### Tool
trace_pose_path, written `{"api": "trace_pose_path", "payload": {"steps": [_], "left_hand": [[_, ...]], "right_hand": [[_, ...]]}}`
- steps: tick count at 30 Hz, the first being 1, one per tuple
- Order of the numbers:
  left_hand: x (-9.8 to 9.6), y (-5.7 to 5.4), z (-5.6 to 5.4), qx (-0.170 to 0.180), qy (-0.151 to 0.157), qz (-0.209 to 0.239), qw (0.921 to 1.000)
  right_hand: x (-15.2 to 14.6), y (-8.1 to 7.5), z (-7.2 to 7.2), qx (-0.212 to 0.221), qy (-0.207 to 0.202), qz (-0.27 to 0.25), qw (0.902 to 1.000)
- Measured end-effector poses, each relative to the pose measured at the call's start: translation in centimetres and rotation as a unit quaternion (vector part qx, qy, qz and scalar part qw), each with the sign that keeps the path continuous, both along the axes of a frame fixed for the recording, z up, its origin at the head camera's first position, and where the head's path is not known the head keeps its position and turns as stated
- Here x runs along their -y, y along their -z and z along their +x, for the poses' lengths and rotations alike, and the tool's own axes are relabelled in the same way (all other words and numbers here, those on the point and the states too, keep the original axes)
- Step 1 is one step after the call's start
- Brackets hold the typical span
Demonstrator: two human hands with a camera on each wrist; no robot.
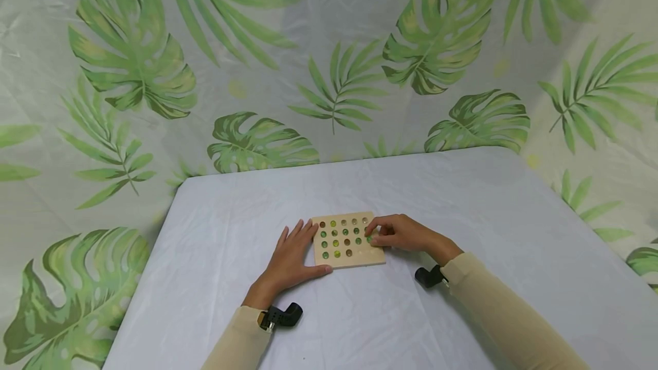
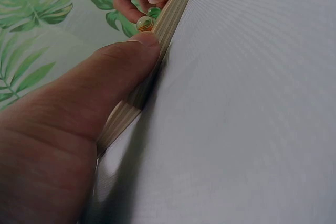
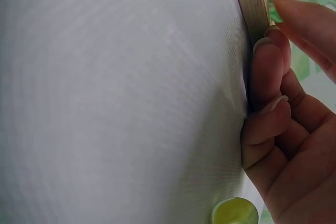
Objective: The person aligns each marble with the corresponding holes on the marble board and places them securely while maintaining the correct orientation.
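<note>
A pale wooden board with rows of round hollows lies on the table. Glass marbles, mostly green with some yellow and brownish ones, sit in many hollows. My left hand rests along the board's left side, fingers spread and straight, its thumb touching the front left corner. At the right side, my right hand pinches a green marble between thumb and forefinger, over the board's edge. Its other fingers curl beside the board's side. A yellow-green marble shows below the right palm; whether it is held or lying cannot be told.
A white cloth covers the table, which ends in front of a leaf-printed curtain. Each wrist wears a small black camera, such as the left one.
</note>
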State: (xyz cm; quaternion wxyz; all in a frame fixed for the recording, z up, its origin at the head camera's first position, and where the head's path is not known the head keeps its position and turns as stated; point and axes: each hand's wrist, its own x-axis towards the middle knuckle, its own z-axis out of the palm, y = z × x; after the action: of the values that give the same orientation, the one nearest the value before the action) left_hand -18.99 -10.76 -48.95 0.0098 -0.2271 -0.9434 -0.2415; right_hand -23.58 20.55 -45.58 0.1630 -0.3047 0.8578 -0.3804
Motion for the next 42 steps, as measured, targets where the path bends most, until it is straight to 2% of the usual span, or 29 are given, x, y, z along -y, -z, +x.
{"api": "trace_pose_path", "payload": {"steps": [14,23,33,42], "left_hand": [[0.0,0.0,0.0,0.006,-0.002,-0.005,1.0000],[-0.1,-0.1,0.0,0.003,0.003,0.002,1.0000],[0.0,0.3,0.4,0.007,0.001,-0.006,1.0000],[-0.1,0.0,0.1,0.002,0.002,0.000,1.0000]], "right_hand": [[0.1,-0.1,0.1,0.007,0.016,0.010,0.9998],[-0.3,-0.5,0.2,-0.009,0.014,0.018,0.9997],[-2.6,-0.8,0.4,-0.024,0.019,0.004,0.9995],[-5.1,-1.6,1.1,-0.036,0.037,0.012,0.9986]]}}
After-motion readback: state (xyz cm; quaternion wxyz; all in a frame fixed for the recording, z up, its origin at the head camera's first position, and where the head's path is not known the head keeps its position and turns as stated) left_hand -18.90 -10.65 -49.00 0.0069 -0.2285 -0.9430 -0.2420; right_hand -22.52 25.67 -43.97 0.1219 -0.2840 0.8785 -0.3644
